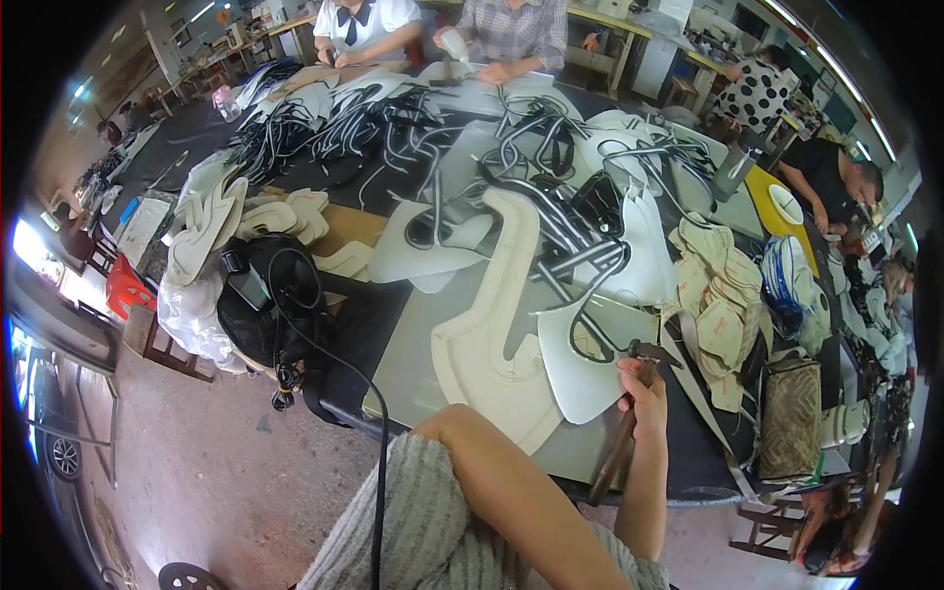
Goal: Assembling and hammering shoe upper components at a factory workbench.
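My right hand (644, 398) is closed round the wooden handle of a hammer (612, 462). The hammer's metal head sits at the top of the grip, by the edge of a white cut panel (575, 379). A black-and-white strip (587, 329) curves in a loop over that panel. To its left lies a large cream hook-shaped template (482, 364) on a grey-green board (413, 374). My left arm (492, 457) bends across the bottom of the view, elbow outward. Its hand is out of the picture.
Tangled black-and-white strips (344, 128) cover the table's far side. Cream pieces (718, 295) are piled at right, beside a patterned pouch (790, 418). A black bag (270, 295) with a cable stands at left. Two people work across the table; another person (826, 182) bends at far right.
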